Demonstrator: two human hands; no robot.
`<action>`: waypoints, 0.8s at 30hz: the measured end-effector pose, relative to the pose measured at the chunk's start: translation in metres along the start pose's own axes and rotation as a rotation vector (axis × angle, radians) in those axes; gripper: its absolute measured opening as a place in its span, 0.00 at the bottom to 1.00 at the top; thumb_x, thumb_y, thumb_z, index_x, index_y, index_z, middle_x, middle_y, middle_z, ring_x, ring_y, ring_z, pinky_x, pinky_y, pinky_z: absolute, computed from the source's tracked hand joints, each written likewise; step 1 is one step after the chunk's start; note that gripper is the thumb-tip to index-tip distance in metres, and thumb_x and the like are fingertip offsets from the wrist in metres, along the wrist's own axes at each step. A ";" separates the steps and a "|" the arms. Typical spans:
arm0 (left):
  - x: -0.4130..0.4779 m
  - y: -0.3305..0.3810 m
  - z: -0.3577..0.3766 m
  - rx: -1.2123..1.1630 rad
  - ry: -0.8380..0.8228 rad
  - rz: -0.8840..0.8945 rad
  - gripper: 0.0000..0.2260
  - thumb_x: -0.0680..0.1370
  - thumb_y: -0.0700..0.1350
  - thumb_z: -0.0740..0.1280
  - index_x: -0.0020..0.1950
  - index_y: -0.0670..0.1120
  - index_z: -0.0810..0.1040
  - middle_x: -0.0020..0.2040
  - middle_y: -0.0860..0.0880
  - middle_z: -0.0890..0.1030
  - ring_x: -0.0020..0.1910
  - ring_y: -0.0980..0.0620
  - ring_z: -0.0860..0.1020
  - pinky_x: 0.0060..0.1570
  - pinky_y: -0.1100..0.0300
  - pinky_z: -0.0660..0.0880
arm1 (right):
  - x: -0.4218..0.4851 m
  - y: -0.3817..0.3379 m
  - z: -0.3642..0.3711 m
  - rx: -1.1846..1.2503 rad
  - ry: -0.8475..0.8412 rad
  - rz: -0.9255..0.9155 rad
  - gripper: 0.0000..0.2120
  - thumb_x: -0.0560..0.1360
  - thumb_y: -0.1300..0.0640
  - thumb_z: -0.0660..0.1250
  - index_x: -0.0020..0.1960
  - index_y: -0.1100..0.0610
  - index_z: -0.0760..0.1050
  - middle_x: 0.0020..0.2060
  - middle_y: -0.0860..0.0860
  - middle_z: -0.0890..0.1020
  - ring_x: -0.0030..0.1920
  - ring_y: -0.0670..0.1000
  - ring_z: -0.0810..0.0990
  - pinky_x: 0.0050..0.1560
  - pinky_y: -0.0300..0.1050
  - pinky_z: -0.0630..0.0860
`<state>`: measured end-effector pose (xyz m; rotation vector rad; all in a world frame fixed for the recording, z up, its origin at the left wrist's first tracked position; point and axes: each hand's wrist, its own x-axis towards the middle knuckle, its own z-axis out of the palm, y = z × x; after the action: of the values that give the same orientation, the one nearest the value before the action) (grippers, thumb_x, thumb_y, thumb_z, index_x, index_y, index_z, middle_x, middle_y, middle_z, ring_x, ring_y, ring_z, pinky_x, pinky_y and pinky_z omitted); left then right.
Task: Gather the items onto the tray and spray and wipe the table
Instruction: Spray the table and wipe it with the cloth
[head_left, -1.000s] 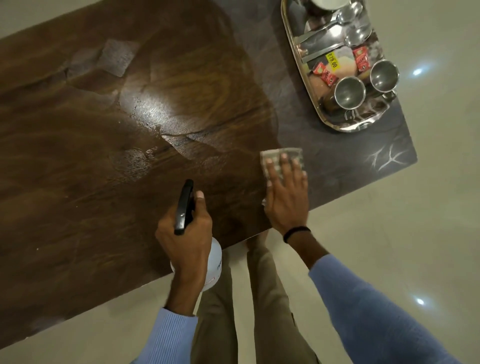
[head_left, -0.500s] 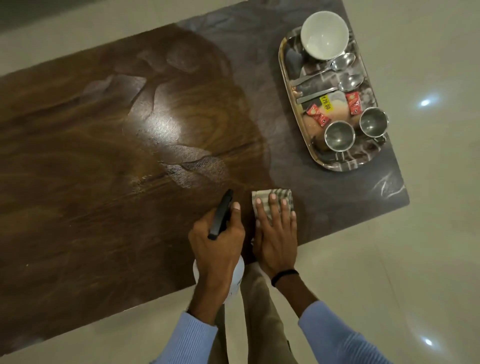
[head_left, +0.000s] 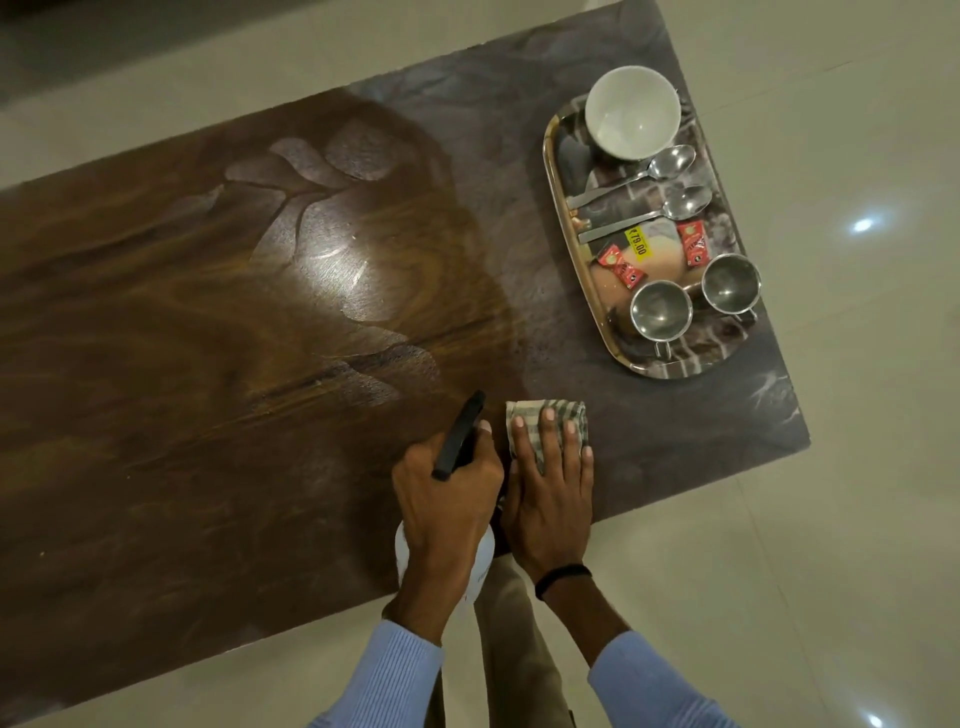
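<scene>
Pressing flat on the folded checked cloth (head_left: 571, 413), the fingers (head_left: 549, 441) of the right hand (head_left: 550, 499) lie straight and slightly spread, with the cloth under their tips. Just beside them, the left hand (head_left: 447, 504) curls round a spray bottle (head_left: 460, 434) above the near edge of the table (head_left: 208, 364). Well beyond the cloth, the tray (head_left: 576, 291) holds a bowl (head_left: 631, 109), spoons, steel cups and sachets.

Our left hand (head_left: 447, 499) grips the spray bottle (head_left: 460, 436) at the near edge of the bench (head_left: 208, 364), its black head pointing across the streaked wood. Just beside it, our right hand (head_left: 550, 499) presses flat on a folded checked cloth (head_left: 561, 413). To the right, the tray (head_left: 670, 373) holds a white bowl (head_left: 632, 111), two spoons (head_left: 670, 163), two steel cups (head_left: 661, 310) and red sachets (head_left: 621, 267).
</scene>
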<state>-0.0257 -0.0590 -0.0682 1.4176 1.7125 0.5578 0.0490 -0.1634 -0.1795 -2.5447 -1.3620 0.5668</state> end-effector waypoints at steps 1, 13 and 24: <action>0.001 0.000 0.000 0.001 0.016 -0.008 0.13 0.76 0.43 0.73 0.32 0.45 0.78 0.25 0.51 0.77 0.24 0.54 0.76 0.29 0.56 0.77 | 0.000 0.000 0.000 0.005 0.003 0.002 0.27 0.83 0.47 0.51 0.81 0.43 0.53 0.81 0.52 0.57 0.81 0.57 0.52 0.79 0.61 0.53; 0.007 -0.001 -0.018 -0.064 0.079 -0.043 0.10 0.77 0.46 0.72 0.37 0.45 0.80 0.29 0.52 0.79 0.29 0.54 0.79 0.35 0.57 0.79 | 0.097 -0.020 -0.020 -0.067 0.045 0.067 0.27 0.82 0.49 0.53 0.81 0.46 0.56 0.81 0.53 0.56 0.81 0.59 0.52 0.78 0.61 0.51; 0.018 -0.002 -0.017 -0.086 0.178 -0.191 0.08 0.76 0.48 0.73 0.39 0.46 0.83 0.33 0.51 0.83 0.32 0.55 0.81 0.38 0.59 0.78 | 0.102 -0.016 -0.026 -0.089 -0.077 -0.280 0.28 0.83 0.51 0.56 0.82 0.46 0.53 0.82 0.52 0.54 0.82 0.56 0.50 0.79 0.60 0.52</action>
<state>-0.0412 -0.0396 -0.0654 1.1567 1.9166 0.6589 0.0984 -0.0697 -0.1748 -2.3586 -1.7691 0.5659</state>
